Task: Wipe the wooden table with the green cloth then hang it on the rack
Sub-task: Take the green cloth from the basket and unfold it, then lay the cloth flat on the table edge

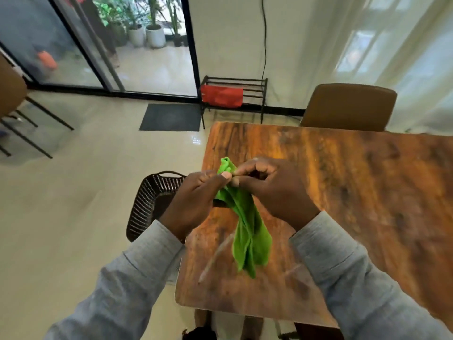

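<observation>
The green cloth hangs bunched from both hands above the near left corner of the wooden table. My left hand pinches its upper edge from the left, and my right hand grips the same top part from the right. A small tip of the cloth sticks up between my fingers; the rest dangles down toward me, off the tabletop. The black metal rack stands against the far wall beyond the table, with a red cloth draped over its left side.
A dark woven basket sits on the floor just left of the table. A brown chair stands at the table's far side, another chair at far left. A dark doormat lies before the glass door.
</observation>
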